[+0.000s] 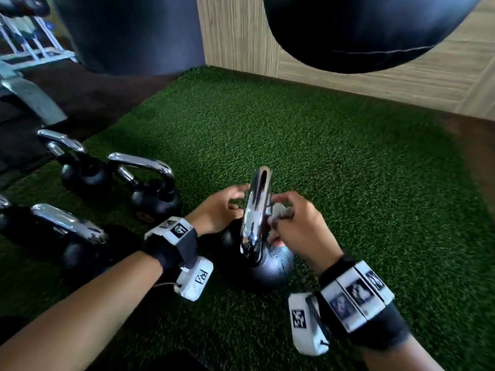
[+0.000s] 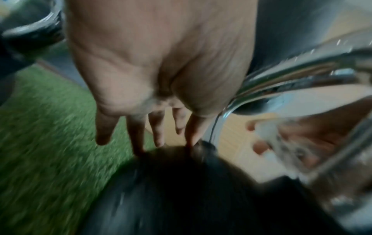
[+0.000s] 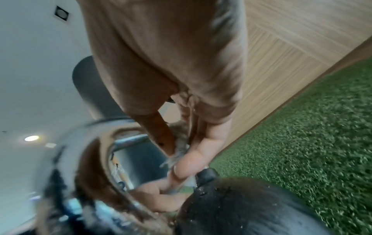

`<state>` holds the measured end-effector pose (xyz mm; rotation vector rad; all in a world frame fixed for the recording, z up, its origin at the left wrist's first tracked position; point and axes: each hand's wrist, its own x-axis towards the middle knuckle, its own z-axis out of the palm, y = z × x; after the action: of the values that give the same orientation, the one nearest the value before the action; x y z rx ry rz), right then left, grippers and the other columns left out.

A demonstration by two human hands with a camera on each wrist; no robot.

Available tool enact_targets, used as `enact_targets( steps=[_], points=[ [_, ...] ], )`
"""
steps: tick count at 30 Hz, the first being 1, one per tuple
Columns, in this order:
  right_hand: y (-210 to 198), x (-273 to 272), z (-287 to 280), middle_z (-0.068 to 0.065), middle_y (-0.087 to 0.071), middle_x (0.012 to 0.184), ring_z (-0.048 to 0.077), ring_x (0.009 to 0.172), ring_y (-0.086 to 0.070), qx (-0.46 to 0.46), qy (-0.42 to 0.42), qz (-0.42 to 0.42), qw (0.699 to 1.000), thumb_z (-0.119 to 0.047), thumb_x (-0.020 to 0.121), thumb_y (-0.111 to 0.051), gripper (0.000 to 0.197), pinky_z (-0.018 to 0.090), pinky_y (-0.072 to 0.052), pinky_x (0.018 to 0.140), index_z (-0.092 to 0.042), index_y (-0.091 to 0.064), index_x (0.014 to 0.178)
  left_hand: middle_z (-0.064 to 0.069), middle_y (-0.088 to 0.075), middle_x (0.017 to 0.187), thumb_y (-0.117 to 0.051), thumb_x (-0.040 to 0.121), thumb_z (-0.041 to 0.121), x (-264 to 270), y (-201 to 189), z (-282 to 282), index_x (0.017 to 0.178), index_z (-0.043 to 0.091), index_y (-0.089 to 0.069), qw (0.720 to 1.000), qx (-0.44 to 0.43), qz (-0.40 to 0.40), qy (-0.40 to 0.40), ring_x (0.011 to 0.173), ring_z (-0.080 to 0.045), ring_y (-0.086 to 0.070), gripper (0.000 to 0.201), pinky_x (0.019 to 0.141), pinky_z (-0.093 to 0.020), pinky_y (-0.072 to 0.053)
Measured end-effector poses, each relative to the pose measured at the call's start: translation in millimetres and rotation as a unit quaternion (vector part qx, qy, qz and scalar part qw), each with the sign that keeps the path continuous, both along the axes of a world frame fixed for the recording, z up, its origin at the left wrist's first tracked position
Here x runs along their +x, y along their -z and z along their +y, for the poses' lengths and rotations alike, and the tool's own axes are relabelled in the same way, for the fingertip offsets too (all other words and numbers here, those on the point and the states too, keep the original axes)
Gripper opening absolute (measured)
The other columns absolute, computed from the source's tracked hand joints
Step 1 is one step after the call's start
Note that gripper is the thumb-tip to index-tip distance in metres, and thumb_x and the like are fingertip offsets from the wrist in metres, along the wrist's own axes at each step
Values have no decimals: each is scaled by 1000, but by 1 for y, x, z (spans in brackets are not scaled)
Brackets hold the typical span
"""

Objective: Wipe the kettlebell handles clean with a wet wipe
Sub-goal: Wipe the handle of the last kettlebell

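A kettlebell with a black ball [image 1: 270, 269] and a chrome handle [image 1: 257, 207] stands on the turf in front of me. My right hand [image 1: 284, 218] pinches a crumpled, greyish wet wipe [image 1: 277, 210] against the handle's right side. The right wrist view shows the right hand [image 3: 181, 165] holding the wipe [image 3: 171, 160] beside the chrome handle [image 3: 96, 143], just above the ball [image 3: 241, 206]. My left hand [image 1: 235, 198] is on the handle's left side. In the left wrist view my left hand [image 2: 153, 139] has straight fingers, their tips touching the ball [image 2: 181, 190].
Three more chrome-handled kettlebells [image 1: 152, 188] [image 1: 80, 167] [image 1: 72, 236] stand to the left on the green turf [image 1: 334, 156]. A black punching bag [image 1: 361, 30] hangs overhead at the right, and a dark column [image 1: 128, 33] stands behind. A wood-panelled wall [image 1: 401, 84] bounds the turf.
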<state>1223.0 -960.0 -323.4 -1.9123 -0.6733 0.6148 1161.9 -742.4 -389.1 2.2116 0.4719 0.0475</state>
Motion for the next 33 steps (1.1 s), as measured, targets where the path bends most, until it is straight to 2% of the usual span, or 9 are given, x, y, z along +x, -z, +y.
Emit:
enact_targets(
  steps=[3,6,8,11,14,22,26,30,33],
  points=[
    [-8,-16,-11,-5,-69,96,14,76,-67,-40,-25,-38,998,-7,95,-47,29,19,-51,56,-22,-67,110,7,-45,154,-83,79,6,3,-34,12,151,52,-31,985,121,-102,69,120,-9,-60,100,87,-23,-58],
    [-16,-29,-11,-9,-64,80,11,74,-58,-2,-42,40,998,-32,85,-52,27,30,-44,67,-15,-70,95,11,-42,154,-70,77,-13,21,-66,7,155,50,-28,959,190,-121,173,131,-2,-51,109,102,-11,-44],
    [-18,-36,-6,-15,-64,77,3,68,-57,-17,-47,1,999,-59,70,-64,45,24,-43,61,-18,-67,89,11,-46,152,-55,87,-16,32,-87,0,148,48,-43,947,211,-104,217,136,2,-45,90,111,-12,-35],
    [-15,-42,4,-15,-53,91,0,78,-52,-106,4,-194,975,-76,49,-77,69,15,-38,59,-27,-58,93,6,-66,126,-71,93,28,43,-100,-10,111,41,-67,935,251,-54,243,113,-12,-64,23,105,-38,-50],
    [-9,-45,9,-18,-47,91,-1,77,-49,-78,25,-230,970,-67,55,-79,58,13,-41,61,-27,-58,91,6,-64,91,-77,80,51,46,-101,-14,90,32,-60,934,276,-24,226,84,-21,-65,27,78,-44,-55],
    [-19,-28,-10,-9,-64,66,1,58,-56,-78,-4,-239,968,-55,52,-77,41,15,-38,47,-21,-59,65,10,-59,75,-66,91,49,24,-87,-13,83,31,-51,929,313,-136,144,66,-12,-58,24,61,-33,-51],
    [-28,-8,-36,-13,-69,70,-1,64,-64,-85,0,-234,968,-43,58,-87,27,18,-52,53,-24,-74,72,7,-67,85,-64,91,25,-2,-84,0,100,24,-56,900,391,-137,137,66,-13,-64,12,60,-32,-56],
    [-36,2,-51,-15,-66,86,-2,70,-63,-65,26,-235,969,-30,68,-91,34,10,-52,63,-24,-77,99,10,-63,92,-60,89,46,-27,-79,0,106,26,-51,886,444,-94,98,64,-15,-66,28,53,-28,-53],
    [-37,5,-47,6,-67,106,3,81,-57,-53,31,-195,979,-14,74,-87,43,3,-46,68,-8,-73,114,13,-56,91,-56,94,49,-37,-77,-2,108,24,-48,887,445,-81,97,59,-9,-58,30,48,-19,-41]
  ],
)
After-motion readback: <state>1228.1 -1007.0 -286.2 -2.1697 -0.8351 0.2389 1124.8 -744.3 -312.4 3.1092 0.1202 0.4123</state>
